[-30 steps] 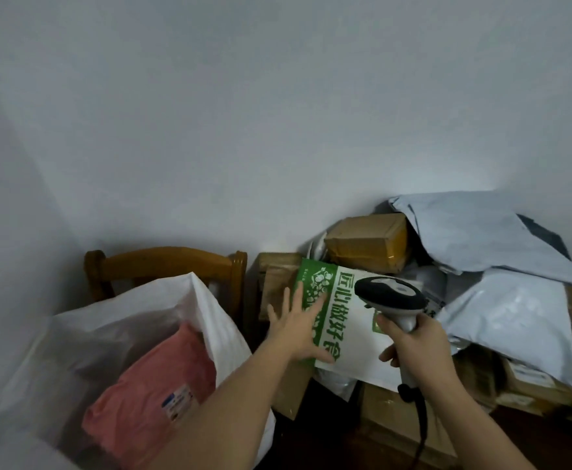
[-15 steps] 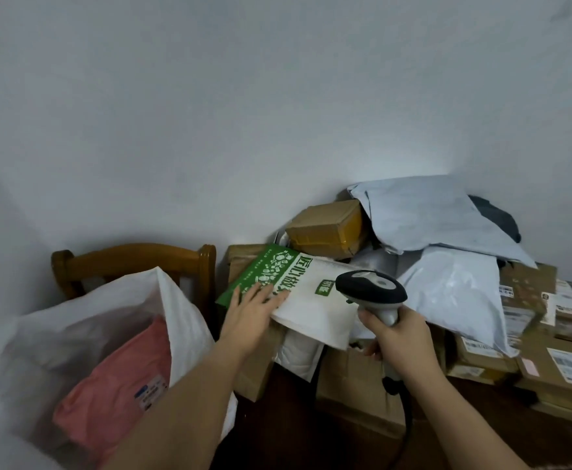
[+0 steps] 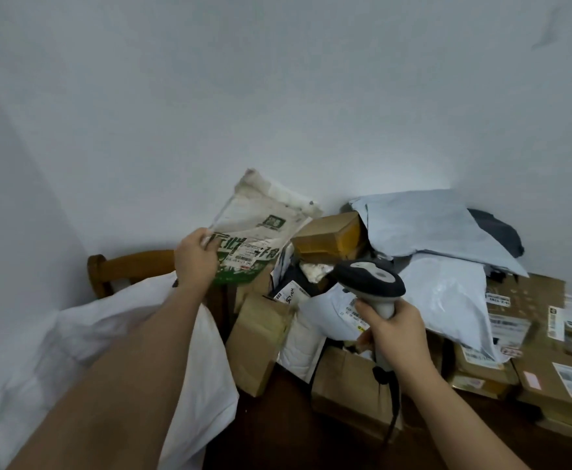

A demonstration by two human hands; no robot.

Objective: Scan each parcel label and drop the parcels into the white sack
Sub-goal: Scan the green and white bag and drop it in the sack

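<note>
My left hand [image 3: 195,257] grips the left edge of a green and white mailer parcel [image 3: 257,228] and holds it up in the air, above the pile, with its label side toward me. My right hand [image 3: 394,330] grips the handle of a grey and black barcode scanner [image 3: 369,281], whose head points left toward the parcel. The white sack [image 3: 115,337] stands open at the lower left, partly hidden by my left forearm.
A pile of parcels fills the right: brown cartons [image 3: 545,378], grey poly mailers [image 3: 427,225] and a taped box [image 3: 328,237] against the wall. A wooden chair back [image 3: 125,268] rises behind the sack. The scanner cable [image 3: 391,415] hangs down.
My left hand has lifted the green and white parcel off the pile and turned it upright, label side facing me. The view has shifted, and the pink parcel in the sack is now out of sight.
</note>
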